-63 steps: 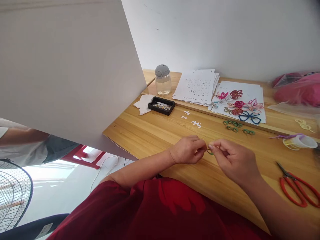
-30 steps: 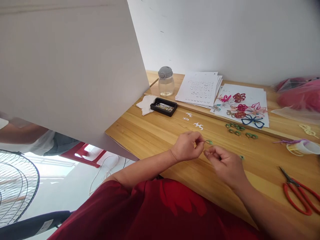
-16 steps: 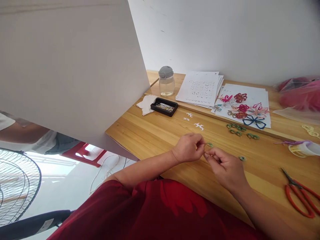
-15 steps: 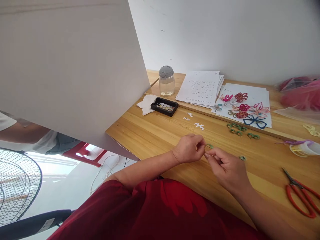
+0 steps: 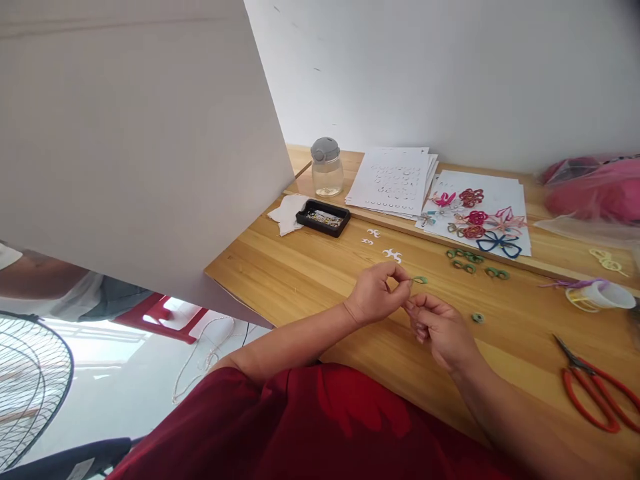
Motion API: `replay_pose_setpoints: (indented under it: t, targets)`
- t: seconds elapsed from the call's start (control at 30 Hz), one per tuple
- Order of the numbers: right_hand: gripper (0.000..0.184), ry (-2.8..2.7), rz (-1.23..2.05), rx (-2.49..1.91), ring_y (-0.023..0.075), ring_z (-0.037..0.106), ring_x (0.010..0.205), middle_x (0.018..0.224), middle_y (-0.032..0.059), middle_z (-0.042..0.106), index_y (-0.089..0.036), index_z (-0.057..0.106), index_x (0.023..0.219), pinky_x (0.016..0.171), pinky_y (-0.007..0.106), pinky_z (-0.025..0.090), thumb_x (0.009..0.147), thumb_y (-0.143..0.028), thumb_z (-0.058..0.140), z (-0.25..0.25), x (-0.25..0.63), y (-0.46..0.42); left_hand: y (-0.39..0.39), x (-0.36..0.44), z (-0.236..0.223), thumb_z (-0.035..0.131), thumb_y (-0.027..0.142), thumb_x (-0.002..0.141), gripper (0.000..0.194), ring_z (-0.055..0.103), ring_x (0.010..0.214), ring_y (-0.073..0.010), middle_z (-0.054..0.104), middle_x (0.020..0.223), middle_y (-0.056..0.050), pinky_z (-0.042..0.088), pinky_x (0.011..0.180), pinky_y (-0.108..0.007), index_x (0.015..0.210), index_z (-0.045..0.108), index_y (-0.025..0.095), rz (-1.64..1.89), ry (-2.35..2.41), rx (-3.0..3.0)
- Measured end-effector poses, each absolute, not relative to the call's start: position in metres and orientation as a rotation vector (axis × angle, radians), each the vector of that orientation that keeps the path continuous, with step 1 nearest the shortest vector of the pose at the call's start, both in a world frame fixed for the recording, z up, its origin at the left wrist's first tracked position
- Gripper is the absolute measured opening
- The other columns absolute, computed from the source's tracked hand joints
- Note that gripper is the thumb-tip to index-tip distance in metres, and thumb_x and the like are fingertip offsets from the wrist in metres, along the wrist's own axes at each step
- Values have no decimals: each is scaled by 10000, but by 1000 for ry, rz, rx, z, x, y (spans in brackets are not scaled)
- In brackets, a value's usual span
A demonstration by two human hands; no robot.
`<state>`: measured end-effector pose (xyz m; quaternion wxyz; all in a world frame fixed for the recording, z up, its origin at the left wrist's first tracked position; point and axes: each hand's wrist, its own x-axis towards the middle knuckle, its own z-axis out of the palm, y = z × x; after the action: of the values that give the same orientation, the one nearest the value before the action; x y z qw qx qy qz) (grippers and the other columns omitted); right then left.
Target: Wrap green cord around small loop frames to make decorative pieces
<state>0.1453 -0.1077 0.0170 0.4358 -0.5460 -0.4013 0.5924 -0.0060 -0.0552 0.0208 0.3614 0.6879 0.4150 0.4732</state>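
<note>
Over the near part of the wooden table, my left hand (image 5: pixel 383 293) pinches a small green wrapped loop (image 5: pixel 420 280) that sticks out past its fingertips. My right hand (image 5: pixel 440 327) is closed just beside it, thumb and fingertips pressed together against the left fingers. What lies between the right fingertips is too small to make out. A small green coil (image 5: pixel 478 318) lies on the table to the right of my right hand. Farther back sit several green curled pieces (image 5: pixel 464 255). White paper cut-outs (image 5: pixel 393 255) lie beyond my left hand.
Red-handled scissors (image 5: pixel 593 387) and a white spool (image 5: pixel 597 294) lie at the right. Behind stand a black tray (image 5: pixel 323 217) of small bits, a lidded jar (image 5: pixel 327 168), paper sheets (image 5: pixel 390 180) and coloured wire flowers (image 5: pixel 477 217). A grey partition (image 5: pixel 150 133) borders the left.
My right hand has rolled slightly, its fingers curling more under the thumb. The green loop shows a little more above my left fingertips. The whole view has shifted slightly.
</note>
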Motion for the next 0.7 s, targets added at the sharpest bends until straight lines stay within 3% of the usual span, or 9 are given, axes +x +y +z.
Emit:
replay_pose_setpoints:
  t: [0.2, 0.3, 0.4, 0.47, 0.53, 0.6, 0.7]
  targets:
    - [535, -1020, 1426, -1376, 69, 332, 401, 520, -66, 450, -220, 606, 696, 391, 238, 271, 602, -681, 859, 20, 151, -98, -49, 13, 20, 646, 261, 880, 140, 706, 754, -113, 738, 1089, -123, 567, 612, -207, 890, 571, 144, 1131, 817, 1288]
    - [521, -1100, 1353, -1408, 73, 309, 423, 549, -57, 470, -217, 655, 745, 404, 249, 270, 647, -702, 817, 17, 155, -93, -43, 20, 14, 647, 268, 890, 145, 684, 664, -93, 745, 984, -82, 582, 636, -226, 919, 576, 146, 1089, 809, 1265]
    - [401, -1225, 1270, -1451, 112, 423, 516, 594, -20, 539, -221, 685, 687, 479, 268, 341, 685, -589, 844, 18, 169, -90, -37, 21, 8, 647, 232, 886, 103, 674, 674, -95, 734, 894, -56, 566, 660, -218, 920, 630, 136, 1093, 878, 1449]
    - [278, -1364, 1129, -1490, 172, 561, 676, 781, 37, 684, -239, 768, 773, 561, 294, 415, 687, -486, 860, 20, 184, -91, -32, 19, 6, 647, 225, 889, 89, 662, 699, -95, 738, 922, -66, 557, 675, -219, 895, 649, 137, 1108, 899, 1592]
    - [386, -1535, 845, -1554, 240, 649, 875, 1123, 96, 747, -274, 822, 1045, 620, 329, 469, 700, -446, 844, 24, 199, -91, -28, 17, 5, 641, 214, 894, 78, 653, 733, -97, 740, 968, -79, 556, 698, -224, 868, 651, 141, 1126, 878, 1740]
    - [559, -1506, 777, -1609, 261, 674, 944, 1294, 121, 720, -294, 773, 1249, 609, 335, 476, 725, -477, 833, 26, 209, -91, -24, 15, 4, 626, 188, 899, 59, 660, 790, -106, 735, 1025, -94, 565, 732, -233, 860, 646, 149, 1130, 842, 1890]
    - [562, -1192, 1148, -1543, 245, 681, 889, 1159, 134, 778, -267, 799, 1147, 531, 286, 427, 699, -601, 857, 28, 212, -89, -22, 16, 1, 587, 160, 923, 64, 687, 927, -133, 714, 1123, -119, 585, 816, -257, 883, 637, 160, 1109, 804, 2083]
